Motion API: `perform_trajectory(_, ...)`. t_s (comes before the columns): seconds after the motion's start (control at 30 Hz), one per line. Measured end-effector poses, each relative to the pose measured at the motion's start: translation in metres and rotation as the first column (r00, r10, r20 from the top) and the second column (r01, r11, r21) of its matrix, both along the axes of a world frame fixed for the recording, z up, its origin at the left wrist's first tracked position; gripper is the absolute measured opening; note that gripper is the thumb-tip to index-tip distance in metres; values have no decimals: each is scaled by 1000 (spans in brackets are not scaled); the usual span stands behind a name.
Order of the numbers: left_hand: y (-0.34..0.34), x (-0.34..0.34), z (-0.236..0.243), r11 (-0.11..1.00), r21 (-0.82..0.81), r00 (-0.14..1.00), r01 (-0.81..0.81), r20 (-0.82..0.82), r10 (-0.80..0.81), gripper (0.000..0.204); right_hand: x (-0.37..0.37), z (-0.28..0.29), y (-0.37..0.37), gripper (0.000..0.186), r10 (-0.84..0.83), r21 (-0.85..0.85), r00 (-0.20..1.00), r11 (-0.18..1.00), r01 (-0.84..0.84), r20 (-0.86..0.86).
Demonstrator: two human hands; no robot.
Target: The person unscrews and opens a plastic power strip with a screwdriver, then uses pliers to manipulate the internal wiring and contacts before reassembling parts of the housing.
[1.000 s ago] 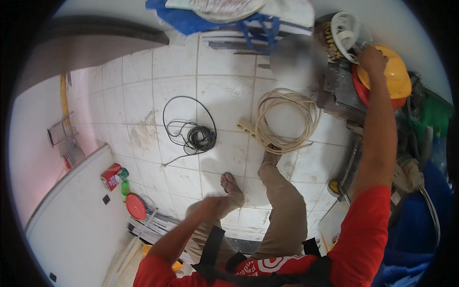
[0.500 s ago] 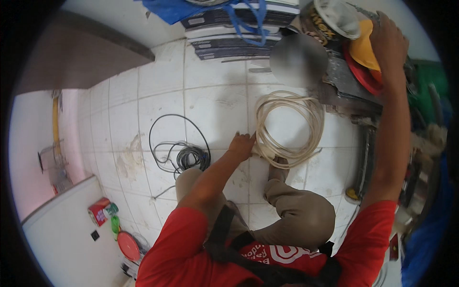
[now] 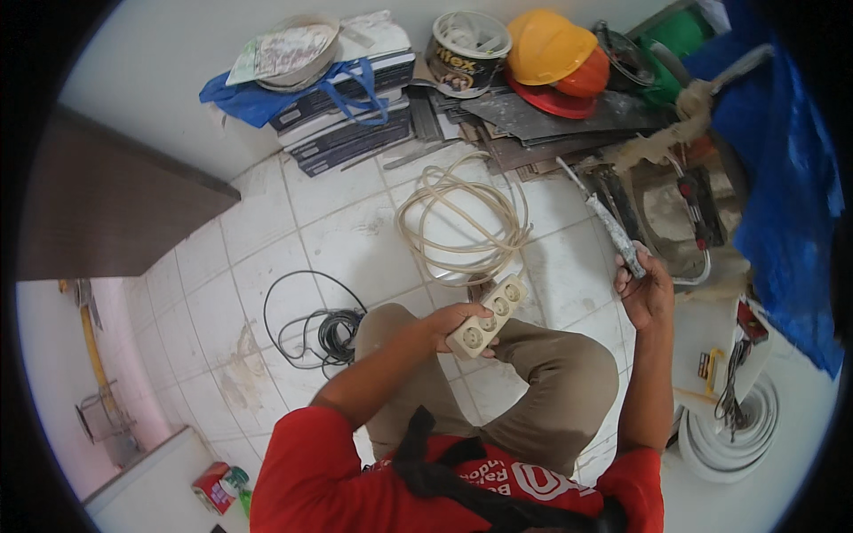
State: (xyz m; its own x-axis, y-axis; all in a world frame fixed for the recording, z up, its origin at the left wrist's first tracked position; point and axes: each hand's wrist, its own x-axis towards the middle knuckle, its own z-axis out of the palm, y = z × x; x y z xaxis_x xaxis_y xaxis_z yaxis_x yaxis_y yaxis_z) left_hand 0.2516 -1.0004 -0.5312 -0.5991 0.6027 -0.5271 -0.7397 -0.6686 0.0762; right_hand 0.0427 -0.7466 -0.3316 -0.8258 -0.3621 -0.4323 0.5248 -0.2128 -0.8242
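Note:
My left hand (image 3: 455, 327) grips the near end of a cream power strip (image 3: 501, 307), thumb on top, with its round sockets facing up above my right knee. To the right, my right hand (image 3: 643, 286) is closed around the handle of a screwdriver (image 3: 615, 233). Its handle looks grey-white and dirty, and its thin shaft points away to the upper left. Beyond the strip, a loose coil of cream cable (image 3: 405, 224) lies on the tiles; its join to the strip is hidden. A smaller coil of black cable (image 3: 334, 336) rests left of my knee.
Flat boxes (image 3: 346, 147) stand against the wall, beside a black bucket (image 3: 467, 55) and a yellow hard hat (image 3: 549, 44). A blue tarp (image 3: 777, 195) hangs at the right over cluttered tools. Lower right, a white hose coil (image 3: 730, 435) sits near a shelf.
My left hand has lifted the power strip off the floor by the cream coil. My right hand has come back from the hard hat area and now holds a screwdriver. The view has shifted right.

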Motion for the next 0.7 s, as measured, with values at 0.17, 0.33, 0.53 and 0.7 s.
perform_trajectory(0.17, 20, 23, -7, 987, -109, 976, -118, -198, 94, 54, 52, 49, 12, 34, 216, 504, 924, 863, -31, -314)
perform_trajectory(0.33, 18, 33, 14, 929, 269, 910, -256, -257, 325, 69, 81, 69, 6, 27, 360, 658, 769, 746, 102, -528)
perform_trajectory(0.53, -2, 42, 40, 972, -19, 863, -232, -464, 197, 95, 101, 86, -7, 12, 434, 672, 717, 738, 64, -545)
perform_trajectory(0.7, -14, 47, 30, 964, -191, 871, -186, -486, 72, 107, 118, 85, -29, 19, 642, 784, 605, 620, -47, -472)
